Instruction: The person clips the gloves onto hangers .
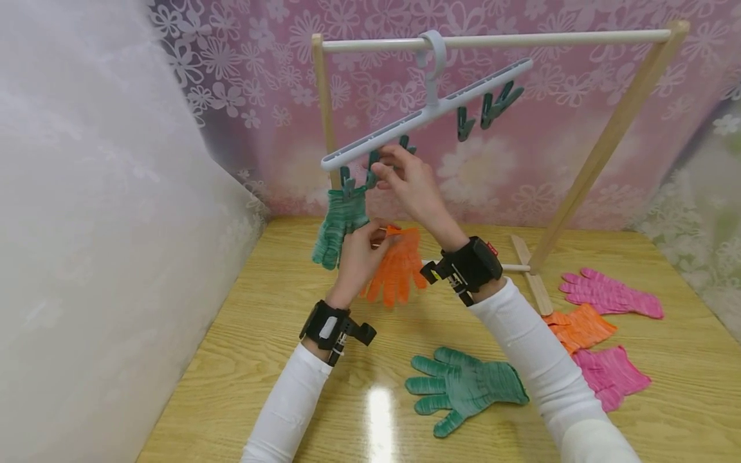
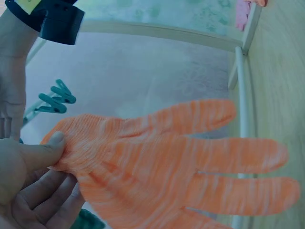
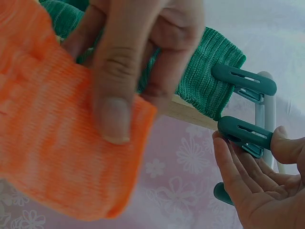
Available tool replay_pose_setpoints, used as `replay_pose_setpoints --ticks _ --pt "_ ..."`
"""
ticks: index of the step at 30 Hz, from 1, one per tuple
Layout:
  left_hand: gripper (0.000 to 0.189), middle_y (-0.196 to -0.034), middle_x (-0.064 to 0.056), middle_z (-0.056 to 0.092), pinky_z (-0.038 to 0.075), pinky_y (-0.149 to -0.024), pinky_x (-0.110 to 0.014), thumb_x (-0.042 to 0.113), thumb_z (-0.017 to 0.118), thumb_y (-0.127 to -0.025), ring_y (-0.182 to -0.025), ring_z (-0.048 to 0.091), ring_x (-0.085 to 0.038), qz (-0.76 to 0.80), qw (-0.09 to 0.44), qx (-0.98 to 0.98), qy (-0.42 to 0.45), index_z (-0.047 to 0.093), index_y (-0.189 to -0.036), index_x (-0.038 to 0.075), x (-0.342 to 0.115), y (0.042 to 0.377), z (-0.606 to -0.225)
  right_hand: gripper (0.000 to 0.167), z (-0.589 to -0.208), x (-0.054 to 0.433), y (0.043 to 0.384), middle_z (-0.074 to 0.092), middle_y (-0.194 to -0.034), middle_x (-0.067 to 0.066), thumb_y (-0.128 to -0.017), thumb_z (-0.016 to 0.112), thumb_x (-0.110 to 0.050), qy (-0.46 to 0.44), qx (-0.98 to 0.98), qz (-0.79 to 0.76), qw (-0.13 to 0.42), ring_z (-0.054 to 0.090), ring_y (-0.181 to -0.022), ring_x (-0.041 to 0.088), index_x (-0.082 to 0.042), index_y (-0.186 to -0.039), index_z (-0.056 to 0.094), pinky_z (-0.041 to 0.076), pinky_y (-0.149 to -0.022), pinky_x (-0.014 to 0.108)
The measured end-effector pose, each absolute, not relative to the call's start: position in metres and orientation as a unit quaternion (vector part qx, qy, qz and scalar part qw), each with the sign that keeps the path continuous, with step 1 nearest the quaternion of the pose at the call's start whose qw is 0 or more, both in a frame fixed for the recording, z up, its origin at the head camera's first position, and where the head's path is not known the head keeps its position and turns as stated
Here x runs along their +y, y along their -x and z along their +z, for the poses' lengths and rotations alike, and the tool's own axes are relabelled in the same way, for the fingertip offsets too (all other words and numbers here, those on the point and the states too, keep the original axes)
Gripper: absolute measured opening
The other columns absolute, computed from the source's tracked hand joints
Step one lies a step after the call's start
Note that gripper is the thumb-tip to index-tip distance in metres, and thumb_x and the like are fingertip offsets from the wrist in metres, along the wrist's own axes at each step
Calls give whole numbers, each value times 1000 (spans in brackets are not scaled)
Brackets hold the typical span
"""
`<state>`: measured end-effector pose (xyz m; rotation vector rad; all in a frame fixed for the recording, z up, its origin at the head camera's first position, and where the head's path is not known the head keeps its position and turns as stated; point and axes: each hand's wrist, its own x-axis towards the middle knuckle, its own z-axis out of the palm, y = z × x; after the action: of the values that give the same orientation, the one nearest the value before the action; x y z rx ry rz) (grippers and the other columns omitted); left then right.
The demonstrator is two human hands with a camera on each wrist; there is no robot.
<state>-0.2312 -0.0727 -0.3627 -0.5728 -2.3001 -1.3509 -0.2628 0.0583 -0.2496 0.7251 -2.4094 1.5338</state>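
Note:
My left hand (image 1: pixel 360 257) pinches the cuff of an orange knitted glove (image 1: pixel 399 267), whose fingers hang down; in the left wrist view the thumb presses on the cuff of this glove (image 2: pixel 138 152). My right hand (image 1: pixel 415 188) is raised under the low left end of a pale hanger (image 1: pixel 379 138). In the right wrist view, the thumb and fingers of the right hand (image 3: pixel 271 183) pinch a dark green clip (image 3: pixel 245 133). Beside it, another clip (image 3: pixel 243 80) grips the cuff of a green glove (image 1: pixel 341 222) hanging from the hanger.
The hanger tilts on the rod (image 1: pixel 550 38) of a wooden stand (image 1: pixel 608 148). More green clips (image 1: pixel 489 110) hang at its higher right end. On the table (image 1: pixel 260 386) lie a green glove (image 1: pixel 469 386), an orange glove (image 1: pixel 585 326) and two pink gloves (image 1: pixel 613 296), partly behind the right sleeve.

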Motion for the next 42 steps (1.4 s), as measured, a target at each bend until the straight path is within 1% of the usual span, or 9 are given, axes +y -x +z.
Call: replay_pose_setpoints --ticks 6,11,16,19,23,28,37,42 --pt "20 -93 -13 77 60 -74 -33 20 71 -98 -82 74 -22 -483 271 -810 192 72 -112 6 -72 230 -348 43 -249 59 261 64 -134 19 -105 58 -19 -246 -815 516 100 71 -104 35 0 -143 50 56 -95 40" --pt "23 -98 -14 77 61 -73 -35 18 69 -99 -81 76 -23 -490 338 -783 180 69 -117 5 -72 230 -339 42 -250 61 261 64 -135 19 -104 58 -18 -245 -817 511 109 71 -104 35 0 -143 52 55 -96 41" --pt "25 -99 -12 78 61 -69 -33 21 67 -100 -75 75 -21 -454 390 -786 156 68 -120 5 -71 231 -338 40 -250 61 263 67 -129 20 -104 59 -16 -251 -811 513 126 71 -104 34 1 -139 55 57 -94 39" --pt "26 -101 -11 78 60 -67 -32 21 66 -100 -75 75 -21 -435 419 -783 148 68 -120 5 -71 230 -339 38 -250 60 263 69 -125 20 -103 61 -16 -252 -809 513 135 71 -104 32 1 -137 58 57 -93 37" --pt "23 -99 -11 78 59 -66 -32 18 68 -99 -75 74 -21 -419 449 -777 139 70 -117 4 -73 229 -338 36 -251 59 264 71 -121 19 -102 63 -16 -244 -814 503 154 72 -103 31 1 -134 60 57 -92 37" --pt "19 -95 -11 78 59 -64 -33 15 67 -100 -72 73 -21 -412 457 -778 127 73 -113 2 -76 231 -335 34 -252 58 264 73 -116 17 -101 65 -18 -236 -820 490 180 74 -96 30 1 -129 63 58 -89 39" --pt "20 -92 -13 78 60 -64 -34 17 68 -100 -71 74 -22 -427 454 -774 114 73 -108 0 -78 234 -335 29 -250 54 262 76 -110 15 -98 69 -20 -227 -817 480 225 75 -89 31 -1 -119 70 57 -83 39" --pt "19 -93 -14 77 60 -65 -35 16 67 -100 -72 74 -23 -427 456 -774 104 72 -108 -1 -75 235 -332 28 -249 51 262 76 -109 14 -97 70 -21 -213 -821 473 237 74 -94 28 -2 -117 72 55 -79 36"
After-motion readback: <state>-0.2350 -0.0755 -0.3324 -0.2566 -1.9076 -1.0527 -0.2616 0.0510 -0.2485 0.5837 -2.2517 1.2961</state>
